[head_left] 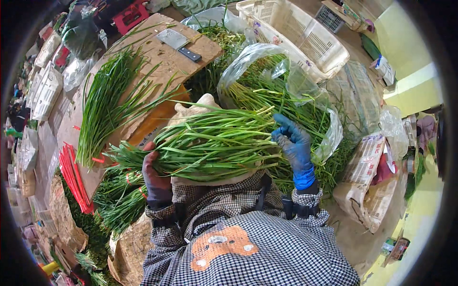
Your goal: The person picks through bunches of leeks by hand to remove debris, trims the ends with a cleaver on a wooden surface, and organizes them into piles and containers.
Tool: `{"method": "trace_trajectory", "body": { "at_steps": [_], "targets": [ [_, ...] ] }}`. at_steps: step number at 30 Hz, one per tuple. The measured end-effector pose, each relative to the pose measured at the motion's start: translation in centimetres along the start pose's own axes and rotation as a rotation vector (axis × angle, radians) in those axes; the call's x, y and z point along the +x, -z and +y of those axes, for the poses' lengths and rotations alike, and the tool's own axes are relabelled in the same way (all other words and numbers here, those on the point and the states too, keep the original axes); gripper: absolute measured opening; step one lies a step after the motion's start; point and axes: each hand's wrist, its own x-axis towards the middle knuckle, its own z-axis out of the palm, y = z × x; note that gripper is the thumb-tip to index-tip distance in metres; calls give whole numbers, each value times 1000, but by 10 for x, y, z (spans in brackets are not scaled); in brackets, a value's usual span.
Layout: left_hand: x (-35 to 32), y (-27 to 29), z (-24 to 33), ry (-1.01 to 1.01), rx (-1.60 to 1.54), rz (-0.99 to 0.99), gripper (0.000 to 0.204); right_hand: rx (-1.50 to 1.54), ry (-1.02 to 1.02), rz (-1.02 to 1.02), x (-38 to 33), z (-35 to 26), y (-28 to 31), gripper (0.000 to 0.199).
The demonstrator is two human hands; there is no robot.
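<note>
A thick bundle of long green chives lies across my lap, tips pointing left. My left hand, in a dark glove, grips the bundle from below near its leafy end. My right hand, in a blue glove, rests on the pale stem ends with its fingers spread on them. Behind the bundle an open clear plastic bag holds more chives.
A cardboard sheet at the left carries a loose chive pile and a cleaver. Red rubber bands lie by tied bunches. A white plastic crate stands behind, another basket to the right.
</note>
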Motion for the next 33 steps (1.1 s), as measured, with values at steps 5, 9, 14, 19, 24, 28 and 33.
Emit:
{"method": "trace_trajectory", "body": {
  "at_steps": [5, 9, 14, 19, 24, 28, 33],
  "targets": [
    [-8, -3, 1, -53, -11, -43, 45, -354, 43, -290, -25, 3, -19, 17],
    [1, -2, 3, 129, -70, 94, 39, -291, -10, -395, -52, 18, -25, 15],
    [2, 6, -2, 170, -65, 210, 41, -234, -87, -293, -64, 13, -12, 15],
    [3, 14, -6, 175, -82, 217, 45, -157, -161, -154, -69, 7, 7, 11],
    [5, 19, -6, 176, -91, 166, 45, -175, -181, 69, -69, 3, 42, 13],
    [1, 10, -5, 149, -94, 147, 44, -175, -101, 390, -69, -13, 91, 16],
    [6, 22, -12, 163, -102, 91, 45, -199, -13, 551, -82, -21, 141, 21]
  ]
}}
